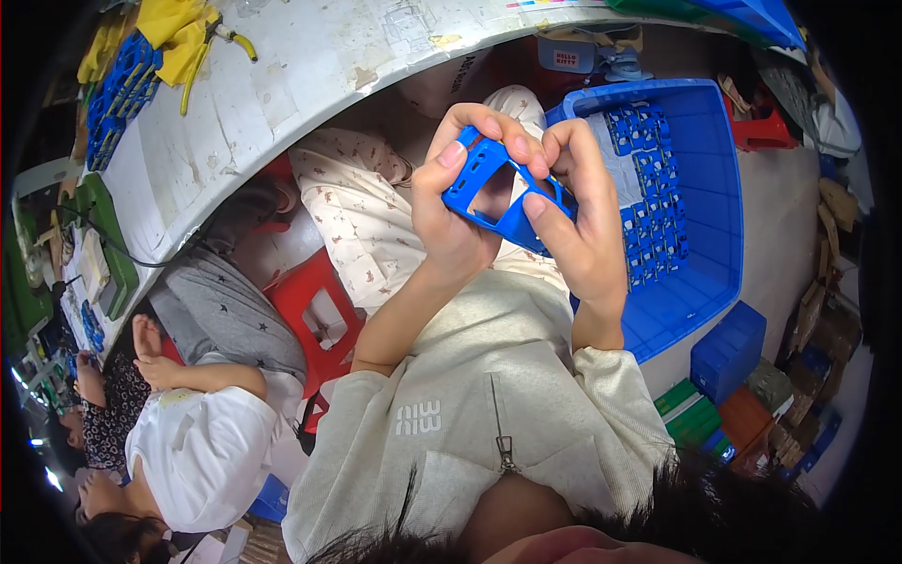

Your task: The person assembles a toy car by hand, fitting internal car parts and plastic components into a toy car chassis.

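Note:
Both my hands grip a blue plastic frame [515, 224], held up above my lap. Large openings and several small slots show in this piece. My left hand [455, 193] is closed on its left side, thumb and fingers at the edges. On the opposite side my right hand [581, 216] holds it, with the thumb pressed on the near face and fingers around the far edge. Just right of my hands stands a big blue bin [697, 273], where several similar blue pieces [658, 202] lie in rows beside a pale sheet.
A white table [282, 70] curves across the far left, bearing stacked blue parts [122, 94], a yellow cloth [178, 47] and yellow-handled pliers [244, 45]. A red stool [315, 291] stands to my left, near a person in a white shirt [202, 451]. Boxes [728, 352] sit right.

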`<state>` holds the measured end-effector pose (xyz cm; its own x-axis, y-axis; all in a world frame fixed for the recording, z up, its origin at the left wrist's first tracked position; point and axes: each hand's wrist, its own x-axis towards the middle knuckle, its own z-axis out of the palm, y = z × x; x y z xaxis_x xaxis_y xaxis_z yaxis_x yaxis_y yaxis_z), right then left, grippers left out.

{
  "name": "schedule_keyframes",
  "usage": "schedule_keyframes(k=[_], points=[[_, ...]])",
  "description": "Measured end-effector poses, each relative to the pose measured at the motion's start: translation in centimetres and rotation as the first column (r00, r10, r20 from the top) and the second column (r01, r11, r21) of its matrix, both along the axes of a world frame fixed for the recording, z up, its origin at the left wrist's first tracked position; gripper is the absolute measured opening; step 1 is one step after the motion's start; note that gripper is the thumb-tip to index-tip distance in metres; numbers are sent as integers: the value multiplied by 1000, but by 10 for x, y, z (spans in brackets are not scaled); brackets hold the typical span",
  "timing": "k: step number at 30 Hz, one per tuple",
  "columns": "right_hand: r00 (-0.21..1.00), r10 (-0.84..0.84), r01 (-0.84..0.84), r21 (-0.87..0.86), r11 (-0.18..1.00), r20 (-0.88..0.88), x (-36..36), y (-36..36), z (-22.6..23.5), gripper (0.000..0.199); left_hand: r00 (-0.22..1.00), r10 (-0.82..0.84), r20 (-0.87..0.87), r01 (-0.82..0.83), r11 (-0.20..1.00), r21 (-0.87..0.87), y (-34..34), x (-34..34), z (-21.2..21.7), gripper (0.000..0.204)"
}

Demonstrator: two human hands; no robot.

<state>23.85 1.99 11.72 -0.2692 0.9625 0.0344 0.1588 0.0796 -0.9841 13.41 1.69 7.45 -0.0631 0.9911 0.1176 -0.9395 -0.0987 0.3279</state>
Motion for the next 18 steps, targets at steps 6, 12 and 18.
schedule_keyframes(k=[6,12,18], points=[[998,32,-31,25,999,-48,3,3,-6,29,997,-20,-76,16,999,-49,0,-1,4,27],[998,31,-31,10,999,-55,3,3,-9,30,997,-28,-75,24,998,-52,-1,-2,4,27],[1000,21,-21,57,998,-12,3,3,-8,30,993,-25,-111,21,999,-32,-1,-1,4,26]])
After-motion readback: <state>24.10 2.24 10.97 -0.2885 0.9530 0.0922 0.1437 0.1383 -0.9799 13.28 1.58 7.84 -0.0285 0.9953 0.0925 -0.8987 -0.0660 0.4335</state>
